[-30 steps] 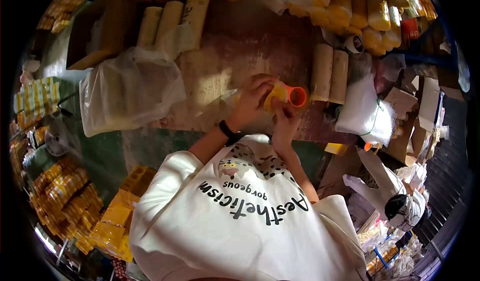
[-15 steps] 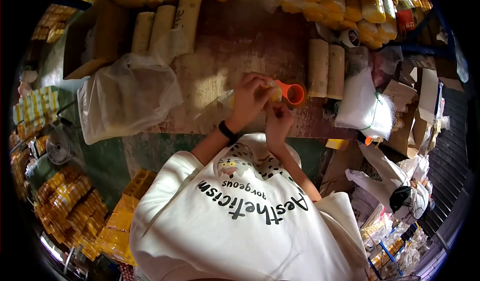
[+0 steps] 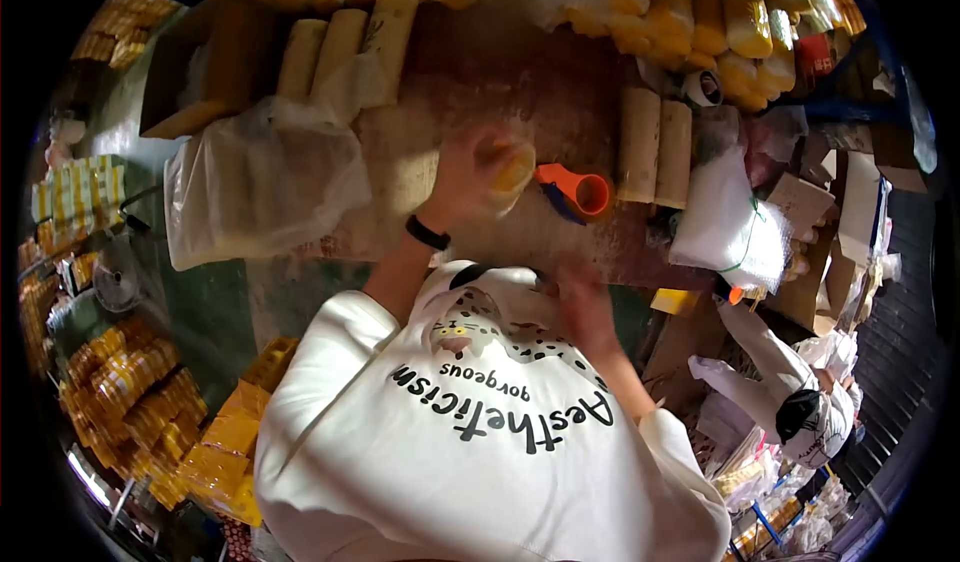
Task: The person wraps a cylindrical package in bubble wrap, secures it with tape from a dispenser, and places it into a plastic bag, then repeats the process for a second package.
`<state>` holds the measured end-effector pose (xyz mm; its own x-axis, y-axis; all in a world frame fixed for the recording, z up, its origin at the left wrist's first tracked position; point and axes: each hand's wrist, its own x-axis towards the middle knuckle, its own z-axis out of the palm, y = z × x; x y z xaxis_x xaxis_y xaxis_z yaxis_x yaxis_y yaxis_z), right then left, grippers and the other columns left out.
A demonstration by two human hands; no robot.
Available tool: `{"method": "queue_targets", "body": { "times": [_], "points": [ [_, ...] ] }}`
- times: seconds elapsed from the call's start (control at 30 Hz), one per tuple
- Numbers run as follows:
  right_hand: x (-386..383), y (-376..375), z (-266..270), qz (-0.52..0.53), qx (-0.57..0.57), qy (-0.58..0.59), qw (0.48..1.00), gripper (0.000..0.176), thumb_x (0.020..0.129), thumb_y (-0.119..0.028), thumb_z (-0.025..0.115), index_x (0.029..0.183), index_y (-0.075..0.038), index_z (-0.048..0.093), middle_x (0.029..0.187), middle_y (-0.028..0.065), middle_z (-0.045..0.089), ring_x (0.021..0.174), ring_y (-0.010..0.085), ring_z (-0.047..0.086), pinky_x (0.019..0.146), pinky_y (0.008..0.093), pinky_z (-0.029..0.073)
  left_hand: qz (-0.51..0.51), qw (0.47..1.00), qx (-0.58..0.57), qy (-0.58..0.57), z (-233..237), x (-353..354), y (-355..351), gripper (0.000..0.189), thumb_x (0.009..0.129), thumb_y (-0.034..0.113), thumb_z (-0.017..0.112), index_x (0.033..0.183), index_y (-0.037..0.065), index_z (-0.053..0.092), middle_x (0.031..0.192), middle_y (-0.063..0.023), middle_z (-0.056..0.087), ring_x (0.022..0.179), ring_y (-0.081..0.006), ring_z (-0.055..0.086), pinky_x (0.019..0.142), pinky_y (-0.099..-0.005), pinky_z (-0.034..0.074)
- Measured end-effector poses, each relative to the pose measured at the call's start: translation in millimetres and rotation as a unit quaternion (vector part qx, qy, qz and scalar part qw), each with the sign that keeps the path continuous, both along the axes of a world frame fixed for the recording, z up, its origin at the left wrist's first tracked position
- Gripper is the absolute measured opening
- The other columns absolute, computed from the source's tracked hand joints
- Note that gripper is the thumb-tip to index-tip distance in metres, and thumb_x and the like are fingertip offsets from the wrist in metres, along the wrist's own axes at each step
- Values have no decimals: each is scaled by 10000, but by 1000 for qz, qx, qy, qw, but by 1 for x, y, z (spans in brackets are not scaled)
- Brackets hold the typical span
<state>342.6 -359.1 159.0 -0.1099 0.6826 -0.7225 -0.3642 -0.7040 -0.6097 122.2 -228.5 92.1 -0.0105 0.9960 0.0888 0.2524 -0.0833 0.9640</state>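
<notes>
My left hand [image 3: 462, 177], with a black band on its wrist, is raised over the worktable [image 3: 470, 92]. Its fingers are closed round a small yellow pack [image 3: 514, 167] in clear plastic; the hand is partly blurred. Just right of the pack lies an orange tape dispenser [image 3: 582, 191] with a dark blue part along its lower side. My right hand [image 3: 582, 297] is low, near the table's front edge and close to my white shirt. Motion smears its fingers, so whether it holds anything does not show.
A clear plastic bag [image 3: 265, 187] and several tan rolls [image 3: 390, 47] stand at left beside an open carton [image 3: 205, 72]. Two more rolls [image 3: 638, 144] and a white bubble-wrap bundle [image 3: 715, 217] are at right. Yellow packs line the back. A person in white [image 3: 785, 382] is at far right.
My hands were together at the yellow pack beside the dispenser. My left hand has shifted left with the pack; my right hand has pulled away toward my body. The dispenser has turned slightly.
</notes>
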Motion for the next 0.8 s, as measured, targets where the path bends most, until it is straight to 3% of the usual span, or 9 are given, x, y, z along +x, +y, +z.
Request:
{"method": "queue_targets", "body": {
  "times": [0.03, 0.1, 0.17, 0.23, 0.33, 0.53, 0.73, 0.77, 0.8],
  "points": [
    [2, 18, -6, 60, 120, -153, 979, 388, 885, -147, 608, 1256, -96, 506, 1145, 28, 543, 1037, 140, 521, 884, 275, 426, -4, 997, -70, -21, 2, -4, -3, 224, 795, 74, 700, 967, 46, 560, 1033, -61, 617, 1005, -191, 582, 863, -323, 474],
    [-15, 66, -7, 16, 276, -200, 940, 370, 884, -149, 612, 1238, -82, 528, 1096, 33, 548, 1033, 139, 519, 874, 276, 426, -7, 1000, -23, -2, 3, -7, -6, 231, 803, 59, 685, 1000, 46, 564, 1067, -66, 607, 1044, -196, 569, 894, -326, 457],
    [-29, 109, -38, 133, 309, -251, 908, 348, 887, -155, 609, 1216, -63, 542, 1150, 71, 550, 1064, 178, 523, 897, 292, 428, -32, 999, 15, 7, 5, -8, -10, 276, 813, 54, 670, 1064, 51, 557, 1123, -73, 583, 1093, -201, 543, 932, -331, 431],
    [-57, 137, -52, 213, 424, -331, 816, 340, 887, -153, 602, 1212, -70, 549, 1186, 104, 563, 1078, 210, 543, 906, 306, 435, -81, 996, 44, 8, 7, -9, -18, 355, 825, 56, 656, 1160, 62, 537, 1200, -84, 547, 1152, -207, 505, 978, -338, 398],
    [-78, 153, -56, 280, 431, -212, 831, 354, 910, -169, 574, 1253, -91, 534, 1151, 67, 605, 1047, 163, 562, 890, 264, 441, -85, 983, -23, -160, 4, -6, -33, 474, 857, 55, 613, 1300, 78, 447, 1325, -98, 453, 1228, -223, 436, 1022, -348, 358],
    [-76, 149, -64, 313, 369, -282, 829, 306, 947, -178, 526, 1236, -82, 557, 1183, 60, 602, 1078, 165, 561, 910, 260, 434, 62, 975, 83, -195, -11, 17, -64, 462, 898, 27, 543, 1335, 76, 402, 1417, -105, 345, 1290, -260, 368, 1042, -373, 339],
    [-80, 139, -50, 304, 366, -188, 859, 306, 971, -214, 473, 1252, -115, 544, 1268, 83, 556, 1142, 210, 526, 910, 292, 420, 86, 960, 216, 156, -24, 15, -94, 407, 854, 17, 573, 1246, 123, 531, 1374, -138, 416, 1304, -334, 372, 1064, -432, 337],
    [-79, 135, -47, 312, 374, -178, 855, 316, 969, -229, 479, 1260, -119, 538, 1270, 87, 555, 1149, 208, 518, 916, 293, 413, 32, 921, 302, 242, -24, 9, -92, 402, 841, 74, 603, 1231, 163, 563, 1344, -72, 481, 1312, -280, 380, 1098, -472, 294],
    [-77, 130, -42, 321, 379, -168, 852, 327, 967, -245, 486, 1267, -122, 532, 1272, 90, 553, 1156, 207, 510, 923, 294, 406, 25, 919, 273, 282, -17, 10, -98, 410, 843, 99, 607, 1242, 178, 557, 1338, -44, 491, 1317, -257, 375, 1106, -482, 277]
  ]
}}
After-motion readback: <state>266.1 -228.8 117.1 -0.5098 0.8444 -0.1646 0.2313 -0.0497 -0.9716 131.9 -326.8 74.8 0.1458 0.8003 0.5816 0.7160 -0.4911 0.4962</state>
